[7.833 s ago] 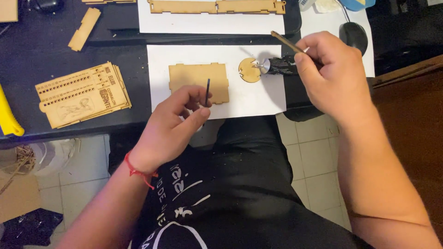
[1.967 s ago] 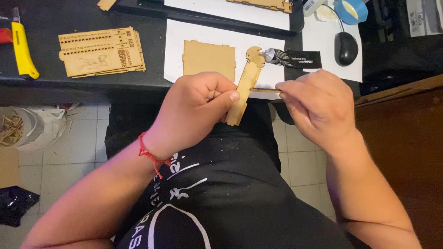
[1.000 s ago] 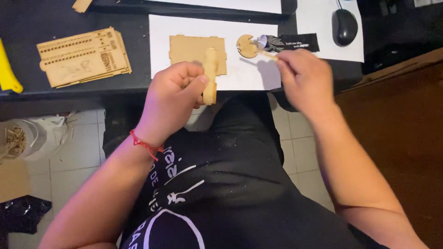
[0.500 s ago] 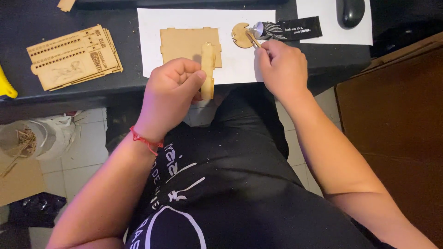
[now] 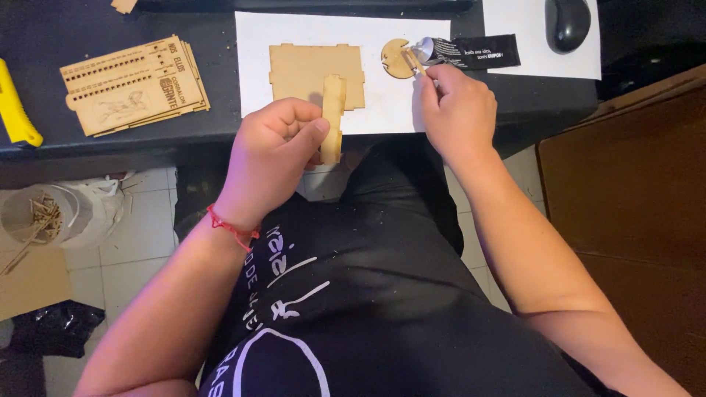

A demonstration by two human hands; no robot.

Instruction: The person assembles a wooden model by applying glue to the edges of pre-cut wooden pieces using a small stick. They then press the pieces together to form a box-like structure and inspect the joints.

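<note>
Hands work at the near edge of a dark surface [image 5: 110, 18]. Left hand [image 5: 276, 147] has its grip clenched on a narrow wooden strip [image 5: 332, 117], held upright over the near edge of a white sheet [image 5: 382, 110]. Right hand [image 5: 457, 110] pinches a thin stick [image 5: 410, 62], whose tip touches a wooden disc [image 5: 396, 60] just beside the nozzle of a black glue tube [image 5: 471, 51]. A flat wooden panel [image 5: 305, 70] lies on the sheet beyond the strip. Engraved boards [image 5: 132, 84] sit far left, a mouse [image 5: 568, 22] far right.

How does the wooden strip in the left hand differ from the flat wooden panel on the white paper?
The wooden strip is narrow and held edge-up by the left hand; the wooden panel is broad, rectangular and lies flat, untouched, on the white paper. Both are pale cut wood.
</note>
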